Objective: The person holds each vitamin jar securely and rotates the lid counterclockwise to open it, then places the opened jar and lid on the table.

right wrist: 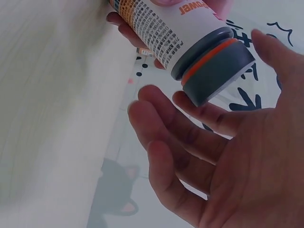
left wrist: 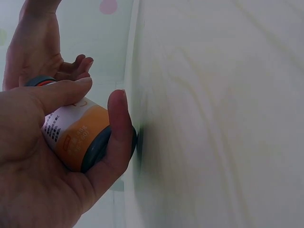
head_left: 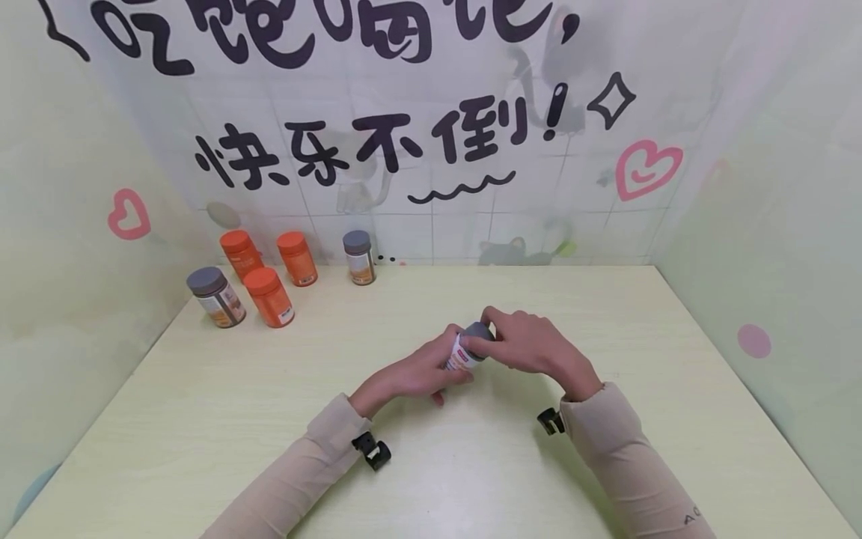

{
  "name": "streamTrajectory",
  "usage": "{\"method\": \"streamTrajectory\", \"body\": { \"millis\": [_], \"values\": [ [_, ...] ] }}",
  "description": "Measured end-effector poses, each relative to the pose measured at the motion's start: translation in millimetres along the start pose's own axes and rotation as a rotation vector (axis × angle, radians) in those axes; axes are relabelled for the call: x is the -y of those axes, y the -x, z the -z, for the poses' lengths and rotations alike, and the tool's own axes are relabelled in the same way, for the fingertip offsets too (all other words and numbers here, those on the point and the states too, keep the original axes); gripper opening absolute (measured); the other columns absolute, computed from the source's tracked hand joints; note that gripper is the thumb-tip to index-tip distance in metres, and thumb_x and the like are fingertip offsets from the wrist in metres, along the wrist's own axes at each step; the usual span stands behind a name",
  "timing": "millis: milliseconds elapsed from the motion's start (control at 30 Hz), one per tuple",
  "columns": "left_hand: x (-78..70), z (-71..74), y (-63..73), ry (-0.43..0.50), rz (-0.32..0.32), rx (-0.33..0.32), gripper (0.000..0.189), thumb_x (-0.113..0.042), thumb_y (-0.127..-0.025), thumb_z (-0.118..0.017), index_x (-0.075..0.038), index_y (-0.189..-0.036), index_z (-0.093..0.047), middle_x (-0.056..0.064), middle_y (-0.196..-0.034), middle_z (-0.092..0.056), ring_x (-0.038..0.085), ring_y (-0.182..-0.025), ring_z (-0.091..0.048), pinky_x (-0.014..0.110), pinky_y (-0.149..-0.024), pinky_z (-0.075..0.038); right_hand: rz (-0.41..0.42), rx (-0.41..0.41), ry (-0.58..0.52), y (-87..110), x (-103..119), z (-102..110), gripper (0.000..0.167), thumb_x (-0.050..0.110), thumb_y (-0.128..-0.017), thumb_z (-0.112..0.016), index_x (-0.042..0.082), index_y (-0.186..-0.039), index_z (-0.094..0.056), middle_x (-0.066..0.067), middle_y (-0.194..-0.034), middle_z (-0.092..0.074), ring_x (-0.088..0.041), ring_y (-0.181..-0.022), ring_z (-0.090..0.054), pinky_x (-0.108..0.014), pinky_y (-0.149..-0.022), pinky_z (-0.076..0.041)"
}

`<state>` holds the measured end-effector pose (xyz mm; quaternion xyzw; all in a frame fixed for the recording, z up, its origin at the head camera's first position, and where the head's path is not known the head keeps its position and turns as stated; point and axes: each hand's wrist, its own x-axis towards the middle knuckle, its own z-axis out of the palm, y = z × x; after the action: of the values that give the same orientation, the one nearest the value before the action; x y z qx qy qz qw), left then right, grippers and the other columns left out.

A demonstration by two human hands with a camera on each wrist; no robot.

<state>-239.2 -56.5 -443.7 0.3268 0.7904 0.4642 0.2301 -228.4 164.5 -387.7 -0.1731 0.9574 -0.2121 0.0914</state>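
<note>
A white-and-orange labelled supplement bottle (head_left: 463, 358) with a dark grey cap (right wrist: 216, 71) is tilted just above the table, its base close to the surface. My left hand (head_left: 427, 368) grips the bottle round its body, thumb on one side and fingers on the other. At the cap end, my right hand (head_left: 535, 343) has its thumb and index finger on opposite sides of the cap. Its other fingers are loosely bent and apart from the bottle. In the right wrist view an orange band shows between cap and body.
At the back left of the pale table (head_left: 222, 434) stand orange bottles (head_left: 271, 299) and a grey-capped bottle (head_left: 218, 299). Another grey-capped bottle (head_left: 360, 258) stands by the back wall. Printed curtain-like walls (head_left: 431, 224) enclose the back and sides.
</note>
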Motion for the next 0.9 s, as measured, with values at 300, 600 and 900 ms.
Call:
{"method": "streamTrajectory", "body": {
  "millis": [300,600,900],
  "values": [
    [0.9,-0.5,-0.7,-0.012,0.008,-0.004,0.046,-0.014,-0.102,-0.063,-0.009,-0.139,-0.035,0.014,-0.121,-0.054,0.022,-0.079,-0.059,0.039,-0.052,-0.06,-0.03,-0.034,0.011,0.7,-0.1,-0.8,0.055,0.076,-0.094,-0.047,0.023,-0.092,-0.06,0.002,-0.064,-0.049,-0.015,-0.058,-0.045,-0.031,-0.055,-0.037],
    [-0.6,-1.4,0.8,-0.021,0.008,-0.009,0.051,-0.014,-0.102,-0.063,-0.008,-0.143,-0.033,0.015,-0.123,-0.053,0.026,-0.078,-0.061,0.039,-0.052,-0.06,-0.044,-0.027,0.032,0.6,-2.7,-0.7,0.07,0.079,-0.096,-0.039,0.017,-0.078,-0.065,0.003,-0.069,-0.065,-0.015,-0.06,-0.06,-0.032,-0.055,-0.043],
    [-1.1,-1.4,1.4,-0.016,0.009,-0.013,0.05,-0.013,-0.101,-0.063,-0.009,-0.142,-0.033,0.015,-0.122,-0.054,0.024,-0.078,-0.06,0.039,-0.051,-0.06,-0.034,-0.001,0.013,-0.7,-2.2,-0.8,0.064,0.077,-0.096,-0.043,0.019,-0.082,-0.065,0.003,-0.071,-0.067,-0.014,-0.061,-0.062,-0.033,-0.057,-0.047]
  ]
}}
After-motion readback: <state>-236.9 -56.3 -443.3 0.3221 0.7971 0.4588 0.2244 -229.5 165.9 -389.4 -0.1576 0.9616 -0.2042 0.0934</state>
